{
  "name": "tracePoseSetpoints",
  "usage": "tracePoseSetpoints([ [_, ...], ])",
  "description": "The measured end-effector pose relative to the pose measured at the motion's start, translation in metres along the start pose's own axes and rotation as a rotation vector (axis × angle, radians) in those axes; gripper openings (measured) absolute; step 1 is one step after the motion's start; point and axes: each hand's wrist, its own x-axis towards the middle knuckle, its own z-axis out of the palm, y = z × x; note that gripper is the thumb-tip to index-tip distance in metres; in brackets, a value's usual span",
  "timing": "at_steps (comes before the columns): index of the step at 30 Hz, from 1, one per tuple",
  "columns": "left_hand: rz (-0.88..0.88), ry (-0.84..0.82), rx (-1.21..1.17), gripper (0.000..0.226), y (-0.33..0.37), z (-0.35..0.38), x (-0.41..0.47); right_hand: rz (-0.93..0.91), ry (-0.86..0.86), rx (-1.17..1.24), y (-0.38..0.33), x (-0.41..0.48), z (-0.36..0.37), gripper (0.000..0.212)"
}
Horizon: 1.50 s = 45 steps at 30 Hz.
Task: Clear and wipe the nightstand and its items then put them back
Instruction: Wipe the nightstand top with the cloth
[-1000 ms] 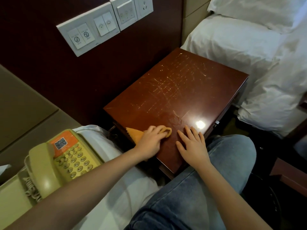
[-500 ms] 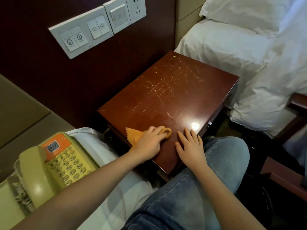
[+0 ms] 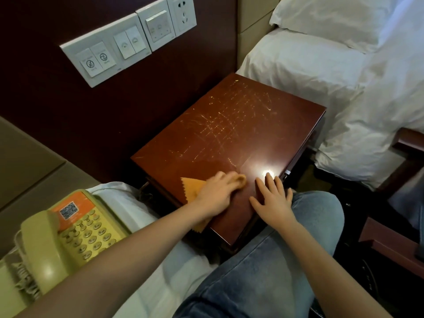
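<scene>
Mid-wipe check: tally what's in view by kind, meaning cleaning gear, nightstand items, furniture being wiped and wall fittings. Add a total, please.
Orange cloth: 1
Telephone: 1
Nightstand: 1
Switch plates: 2
Wall socket: 1
Total: 6

Head camera (wide-angle) looks steeply down — close over the nightstand (image 3: 229,138).

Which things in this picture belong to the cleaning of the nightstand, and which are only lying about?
Belong to the job: nightstand; orange cloth, gripped by the left hand; right hand, flat on the nightstand; telephone, set aside on a white sheet.

Only lying about: wall switches; pillow; far bed.
</scene>
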Motion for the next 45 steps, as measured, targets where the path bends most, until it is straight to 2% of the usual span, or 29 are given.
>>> tracePoseSetpoints([
  [3, -0.395, 0.032, -0.030, 0.049, -0.029, -0.010, 0.010, -0.015, -0.010, -0.109, 0.010, -0.001, -0.007, 0.067],
  [5, -0.499, 0.040, -0.042, 0.049, -0.025, -0.013, 0.017, -0.022, -0.029, -0.140, 0.011, -0.002, -0.007, 0.077],
  [6, -0.446, 0.040, -0.052, 0.050, -0.017, -0.013, 0.020, -0.034, -0.047, -0.155, 0.011, -0.002, -0.005, 0.083],
  [7, -0.321, 0.027, -0.061, 0.052, -0.005, -0.010, 0.021, -0.043, -0.072, -0.157, 0.010, -0.001, -0.004, 0.088],
  [9, 0.035, -0.041, -0.020, 0.053, 0.017, -0.001, 0.018, -0.041, -0.120, -0.117, 0.011, 0.001, -0.005, 0.094],
  [10, 0.153, -0.075, -0.006, 0.053, 0.022, 0.002, 0.016, -0.041, -0.138, -0.087, 0.013, 0.002, -0.007, 0.096],
  [11, 0.195, -0.088, 0.007, 0.053, 0.020, 0.002, 0.017, -0.044, -0.153, -0.055, 0.015, 0.004, -0.010, 0.098],
  [13, 0.100, -0.051, 0.024, 0.054, 0.003, -0.003, 0.020, -0.048, -0.170, -0.005, 0.019, 0.003, -0.013, 0.102],
  [16, -0.355, 0.040, -0.033, 0.054, -0.026, -0.011, 0.021, -0.034, -0.154, -0.017, 0.021, 0.000, -0.012, 0.108],
  [17, -0.477, 0.070, -0.046, 0.051, -0.031, -0.011, 0.022, -0.024, -0.150, -0.018, 0.021, 0.000, -0.011, 0.110],
  [18, -0.524, 0.097, -0.043, 0.050, -0.030, -0.011, 0.022, -0.013, -0.147, -0.012, 0.020, 0.000, -0.010, 0.111],
  [19, -0.497, 0.112, -0.043, 0.050, -0.023, -0.009, 0.022, -0.002, -0.143, -0.003, 0.020, 0.000, -0.010, 0.113],
  [20, -0.398, 0.107, -0.050, 0.051, -0.013, -0.006, 0.021, 0.008, -0.137, 0.004, 0.019, 0.001, -0.009, 0.115],
  [23, 0.079, 0.017, -0.066, 0.049, 0.015, 0.006, 0.013, 0.028, -0.094, -0.009, 0.018, 0.001, -0.008, 0.119],
  [24, 0.180, -0.013, -0.094, 0.047, 0.016, 0.007, 0.012, 0.031, -0.081, -0.022, 0.017, 0.000, -0.008, 0.119],
  [25, 0.209, -0.022, -0.143, 0.045, 0.012, 0.008, 0.015, 0.033, -0.072, -0.035, 0.017, 0.000, -0.007, 0.119],
  [26, 0.154, -0.018, -0.204, 0.044, 0.006, 0.006, 0.019, 0.039, -0.065, -0.046, 0.017, -0.001, -0.006, 0.119],
  [27, 0.021, 0.003, -0.280, 0.044, 0.000, 0.004, 0.025, 0.047, -0.061, -0.056, 0.017, -0.001, -0.006, 0.119],
  [29, -0.370, 0.123, -0.412, 0.042, -0.011, -0.002, 0.040, 0.065, -0.064, -0.060, 0.017, -0.001, -0.005, 0.119],
  [30, -0.534, 0.186, -0.412, 0.041, -0.012, -0.004, 0.046, 0.072, -0.073, -0.055, 0.017, -0.001, -0.005, 0.119],
  [31, -0.616, 0.218, -0.348, 0.041, -0.008, -0.006, 0.049, 0.077, -0.081, -0.049, 0.017, -0.001, -0.005, 0.119],
  [32, -0.604, 0.221, -0.273, 0.042, -0.002, -0.006, 0.050, 0.079, -0.084, -0.047, 0.018, -0.001, -0.005, 0.119],
  [33, -0.517, 0.209, -0.229, 0.043, 0.007, -0.003, 0.048, 0.077, -0.083, -0.048, 0.018, -0.001, -0.004, 0.119],
  [36, -0.079, 0.100, -0.185, 0.044, 0.033, 0.009, 0.026, 0.066, -0.068, -0.062, 0.018, -0.001, -0.005, 0.118],
  [38, 0.102, 0.014, -0.191, 0.044, 0.023, 0.012, 0.020, 0.060, -0.062, -0.062, 0.017, -0.001, -0.005, 0.118],
  [40, 0.025, 0.036, -0.183, 0.043, 0.003, 0.009, 0.025, 0.054, -0.062, -0.059, 0.017, -0.002, -0.005, 0.118],
  [43, -0.334, 0.242, -0.253, 0.039, -0.016, 0.005, 0.034, 0.048, -0.053, -0.055, 0.017, -0.002, -0.005, 0.119],
  [45, -0.371, 0.344, -0.270, 0.035, -0.010, 0.006, 0.033, 0.047, -0.054, -0.050, 0.018, -0.002, -0.005, 0.119],
])
